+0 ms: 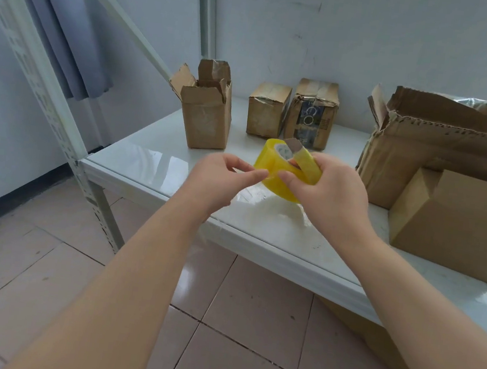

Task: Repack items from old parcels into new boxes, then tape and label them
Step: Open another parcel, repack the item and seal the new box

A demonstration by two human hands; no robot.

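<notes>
The roll of tape [266, 159] is gripped by the right hand [329, 191], whose fingers are curled round its rim, and it is held in the air just above the bench [154, 156]. The left hand [222, 176] is set against the roll's near edge, with thumb and forefinger pinched there. Whether the loose end is caught cannot be told. The tape is glossy, see-through yellow on a brown card core, and no strip is drawn out. Taping is therefore judged to be only beginning.

At the right a plain new box [459, 227] is stood; it looks closed, and no tape is seen on it. A big torn box [422, 150] with raised flaps is set right behind it. Farther back a small opened box [205, 119] is stood apart. A pale worn parcel [267, 111] and a dark-printed parcel [312, 116] are placed side by side, both apparently unopened. No label is seen, so more repacking, sealing and labelling are judged to remain.
</notes>
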